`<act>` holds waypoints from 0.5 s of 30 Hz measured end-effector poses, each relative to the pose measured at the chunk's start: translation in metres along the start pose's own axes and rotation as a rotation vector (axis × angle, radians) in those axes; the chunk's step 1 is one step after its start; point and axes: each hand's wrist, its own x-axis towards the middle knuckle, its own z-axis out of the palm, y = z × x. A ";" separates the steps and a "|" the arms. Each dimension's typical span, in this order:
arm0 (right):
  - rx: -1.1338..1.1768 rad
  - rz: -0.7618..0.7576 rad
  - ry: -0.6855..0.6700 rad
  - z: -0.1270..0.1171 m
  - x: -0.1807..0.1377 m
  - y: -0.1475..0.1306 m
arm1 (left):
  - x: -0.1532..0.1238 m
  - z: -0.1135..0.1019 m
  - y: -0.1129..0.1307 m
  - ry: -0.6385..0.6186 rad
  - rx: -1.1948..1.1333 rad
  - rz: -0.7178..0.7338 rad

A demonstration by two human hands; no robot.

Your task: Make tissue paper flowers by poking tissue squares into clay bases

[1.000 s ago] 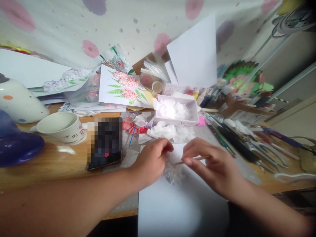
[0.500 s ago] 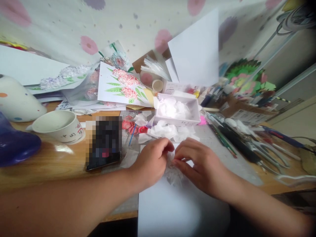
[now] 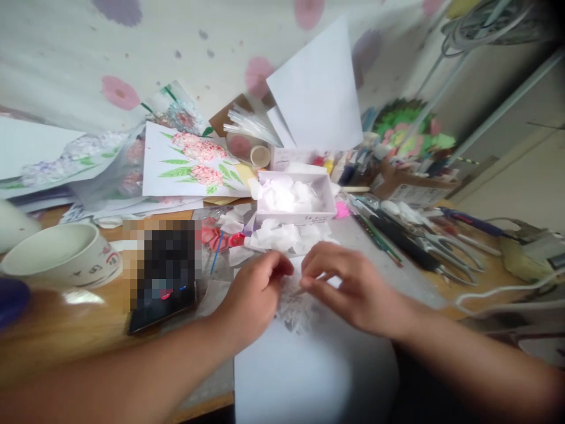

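Head cam: our L hand (image 3: 256, 291) is curled at the white frilly cluster (image 3: 295, 317), which sits between our hands over the white sheet (image 3: 295, 377); can't tell if it grips; our R hand (image 3: 346, 288) has thumb & index drawn close by the cluster's far edge, contents unclear; we'd best steady w/ L & work w/ R fingertips, lightly, so frills don't crush; vs. 1 s ago, R's thin stick no longer shows clearly; view's shifted, so the cup (image 3: 97, 265) sits further L.

The tuft (image 3: 295, 315) at six o'clock looks papery and crinkled, the sheet (image 3: 291, 377) smooth and matt; the eight-o'clock table (image 3: 53, 327) is glossy wood.
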 end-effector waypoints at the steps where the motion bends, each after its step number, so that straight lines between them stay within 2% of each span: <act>1: 0.106 0.047 0.078 -0.007 -0.003 0.002 | 0.000 0.000 0.000 -0.004 0.008 -0.009; 3: 0.289 0.149 0.216 -0.019 -0.009 0.008 | 0.000 -0.002 0.001 -0.023 0.027 -0.039; 5: 0.389 0.242 0.282 -0.027 -0.016 0.015 | -0.001 -0.003 0.004 -0.054 0.055 -0.066; 9: 0.419 0.365 0.177 -0.030 -0.028 0.023 | -0.002 -0.005 0.010 -0.096 0.145 -0.037; 15: 0.567 0.409 0.044 -0.022 -0.035 0.031 | -0.002 -0.005 0.012 -0.124 0.217 0.042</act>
